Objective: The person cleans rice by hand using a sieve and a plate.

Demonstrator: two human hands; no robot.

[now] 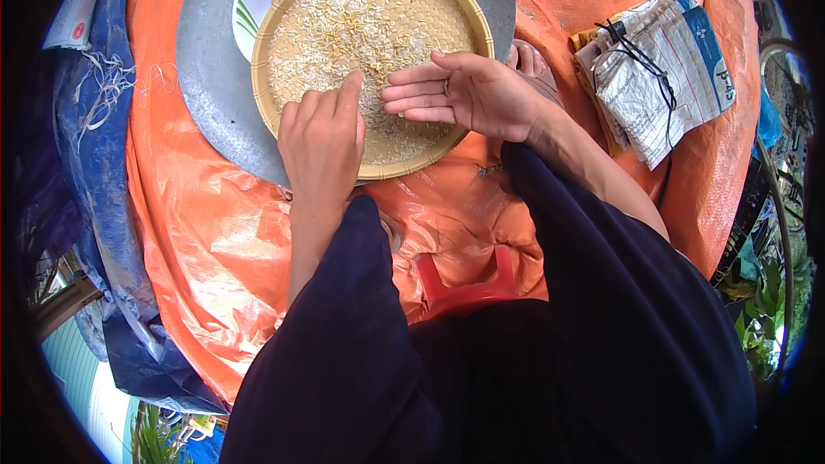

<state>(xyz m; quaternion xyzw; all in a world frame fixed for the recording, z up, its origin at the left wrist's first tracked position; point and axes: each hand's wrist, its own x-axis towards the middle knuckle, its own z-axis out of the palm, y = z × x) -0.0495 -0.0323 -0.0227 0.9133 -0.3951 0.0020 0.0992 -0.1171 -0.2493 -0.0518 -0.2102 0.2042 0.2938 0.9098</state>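
A round woven bamboo tray [475,19] holds white rice grains [314,34] mixed with yellow unhusked grains [352,27], several of them clustered near its middle. My left hand [322,139] is over the tray's near left part, back upward. Its index finger stretches toward the yellow cluster; the other fingers bend down and their tips are hidden. On the right, my right hand [468,96] is open with its palm turned sideways and up. Its straight fingers reach over the grains, close to my left index fingertip. A ring is on one finger.
Under the tray are a white plate with green leaf print [247,13] and a wide grey metal tray [206,77]. An orange tarp [198,275] covers the ground. Folded sacks tied with black cord [653,77] lie right. A red plastic stool [468,292] is beneath me; blue tarp [99,206] lies left.
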